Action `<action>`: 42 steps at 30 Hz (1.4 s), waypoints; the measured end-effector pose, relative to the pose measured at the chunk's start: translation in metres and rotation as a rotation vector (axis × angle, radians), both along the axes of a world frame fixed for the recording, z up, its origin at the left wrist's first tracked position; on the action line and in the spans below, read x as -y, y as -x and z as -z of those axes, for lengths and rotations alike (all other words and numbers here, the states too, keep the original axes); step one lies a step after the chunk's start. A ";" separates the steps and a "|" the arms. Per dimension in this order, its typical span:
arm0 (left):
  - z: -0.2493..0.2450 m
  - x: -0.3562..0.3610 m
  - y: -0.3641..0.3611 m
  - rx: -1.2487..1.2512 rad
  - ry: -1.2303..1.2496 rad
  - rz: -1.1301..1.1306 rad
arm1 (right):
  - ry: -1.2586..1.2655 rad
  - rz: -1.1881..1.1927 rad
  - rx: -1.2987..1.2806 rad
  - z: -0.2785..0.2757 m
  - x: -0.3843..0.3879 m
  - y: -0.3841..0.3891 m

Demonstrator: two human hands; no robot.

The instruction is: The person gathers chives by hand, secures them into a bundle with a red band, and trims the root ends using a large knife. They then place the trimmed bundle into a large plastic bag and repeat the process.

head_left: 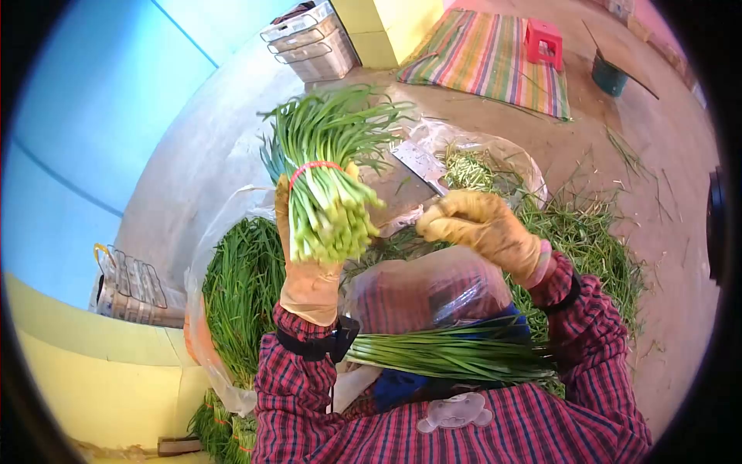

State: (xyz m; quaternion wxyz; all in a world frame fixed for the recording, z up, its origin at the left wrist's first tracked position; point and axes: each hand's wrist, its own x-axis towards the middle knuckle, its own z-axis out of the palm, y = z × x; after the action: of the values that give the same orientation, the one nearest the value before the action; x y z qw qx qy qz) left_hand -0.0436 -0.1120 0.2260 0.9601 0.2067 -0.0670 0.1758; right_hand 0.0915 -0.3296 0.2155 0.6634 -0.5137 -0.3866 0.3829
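Note:
My gloved left hand (309, 282) is wrapped around a thick bunch of garlic chives (328, 166). A red band (313, 168) circles the bunch; its pale stem ends face toward me and the green leaves point away. My right hand (483, 232), in a stained yellowish glove, has its fingers curled closed. A cleaver (420, 164) lies just beyond it, its handle end hidden by the glove, so I cannot tell whether the hand grips it. Loose long chives (448, 356) lie across my lap, over a clear plastic sheet (433, 290).
A plastic bag of chives (243, 286) stands at left, with banded bunches (224, 429) below it. Pale cut ends (468, 170) and leaf scraps (587, 240) heap at right. Behind are crates (317, 50), a striped mat (479, 58), a red stool (544, 44) and a green bucket (609, 77).

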 end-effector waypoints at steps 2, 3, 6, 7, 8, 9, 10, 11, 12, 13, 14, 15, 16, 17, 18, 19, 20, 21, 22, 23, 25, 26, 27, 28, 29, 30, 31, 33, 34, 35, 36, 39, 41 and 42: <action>-0.004 0.000 -0.005 0.113 -0.004 0.133 | -0.078 0.075 0.197 -0.011 -0.009 0.020; -0.005 0.001 -0.007 0.173 -0.007 0.198 | -0.156 0.145 0.396 -0.017 -0.013 0.027; 0.002 0.002 -0.012 -0.018 -0.366 -0.100 | -0.282 0.357 0.591 -0.026 -0.023 0.039; 0.006 0.003 -0.015 -0.120 -0.542 -0.253 | -0.279 0.357 0.595 -0.028 -0.027 0.039; 0.010 0.005 -0.018 -0.223 -0.717 -0.406 | -0.331 0.446 0.753 -0.029 -0.032 0.038; 0.012 0.006 -0.020 -0.328 -0.890 -0.562 | -0.384 0.533 0.911 -0.029 -0.036 0.036; 0.000 0.014 -0.018 -0.151 -0.140 -0.262 | -0.359 0.545 0.924 -0.027 -0.041 0.036; 0.000 0.016 -0.018 -0.149 -0.138 -0.262 | -0.358 0.544 0.927 -0.026 -0.043 0.035; 0.000 0.017 -0.019 -0.195 -0.060 -0.287 | -0.323 0.562 0.956 -0.027 -0.045 0.035; 0.000 0.018 -0.020 -0.241 0.018 -0.313 | -0.288 0.581 0.985 -0.027 -0.047 0.034; 0.008 0.016 -0.022 -0.205 0.042 -0.300 | -0.288 0.580 0.984 -0.026 -0.048 0.033; 0.011 0.016 -0.021 -0.205 0.042 -0.300 | -0.320 0.595 1.047 -0.025 -0.050 0.032; 0.011 0.019 -0.020 -0.167 0.031 -0.271 | -0.351 0.610 1.110 -0.025 -0.052 0.032; 0.009 0.020 -0.018 -0.129 0.023 -0.241 | -0.347 0.610 1.111 -0.027 -0.054 0.033; 0.006 0.022 -0.018 -0.130 0.024 -0.242 | -0.333 0.611 1.119 -0.028 -0.055 0.033; 0.001 0.027 -0.019 -0.234 0.034 -0.315 | -0.318 0.611 1.127 -0.028 -0.055 0.032; -0.002 0.031 -0.020 -0.338 0.043 -0.387 | -0.317 0.610 1.128 -0.027 -0.056 0.034; -0.002 0.033 -0.021 -0.338 0.043 -0.387 | -0.277 0.612 1.051 -0.027 -0.057 0.035; -0.003 0.035 -0.022 -0.345 0.048 -0.406 | -0.236 0.613 0.975 -0.026 -0.058 0.036; -0.002 0.036 -0.023 -0.353 0.053 -0.425 | -0.236 0.612 0.976 -0.028 -0.058 0.036; -0.001 0.032 -0.021 -0.345 0.056 -0.422 | -0.196 0.627 1.084 -0.035 -0.059 0.039; 0.003 0.030 -0.021 -0.338 0.055 -0.420 | -0.195 0.629 1.083 -0.034 -0.059 0.039; 0.012 0.024 -0.019 -0.339 0.054 -0.418 | -0.205 0.587 1.171 -0.033 -0.059 0.039; 0.010 0.022 -0.018 -0.158 0.048 -0.238 | -0.215 0.542 1.258 -0.030 -0.058 0.039; 0.008 0.020 -0.018 0.021 0.043 -0.059 | -0.216 0.542 1.258 -0.029 -0.057 0.038; 0.009 0.029 -0.017 -0.249 -0.061 -0.337 | -0.260 0.529 1.258 -0.027 -0.057 0.037; 0.009 0.027 -0.015 -0.251 -0.060 -0.338 | -0.302 0.515 1.256 -0.029 -0.057 0.038; 0.012 0.025 -0.014 -0.182 -0.429 -0.417 | -0.298 0.489 1.222 -0.035 -0.046 0.035; 0.005 0.027 -0.018 -0.259 -0.096 -0.374 | -0.320 0.475 1.191 -0.035 -0.042 0.033; 0.004 0.027 -0.021 -0.259 -0.094 -0.376 | -0.338 0.467 1.162 -0.036 -0.037 0.032; 0.002 0.027 -0.024 -0.243 -0.021 -0.367 | -0.346 0.451 1.135 -0.038 -0.031 0.034; 0.008 0.016 -0.032 -0.035 0.093 -0.183 | -0.360 0.545 1.066 -0.059 -0.004 0.036; 0.003 0.017 -0.038 -0.063 0.198 -0.228 | -0.396 0.665 0.981 -0.071 0.026 0.023; 0.002 0.017 -0.041 -0.118 0.254 -0.293 | -0.390 0.716 0.735 -0.073 0.044 0.019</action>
State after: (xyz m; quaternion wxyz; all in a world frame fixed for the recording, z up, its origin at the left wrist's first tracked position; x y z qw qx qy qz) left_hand -0.0027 -0.1291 0.2241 0.9449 0.1012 0.0432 0.3083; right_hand 0.0725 -0.3735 0.2887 0.6563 -0.5808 -0.4576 -0.1501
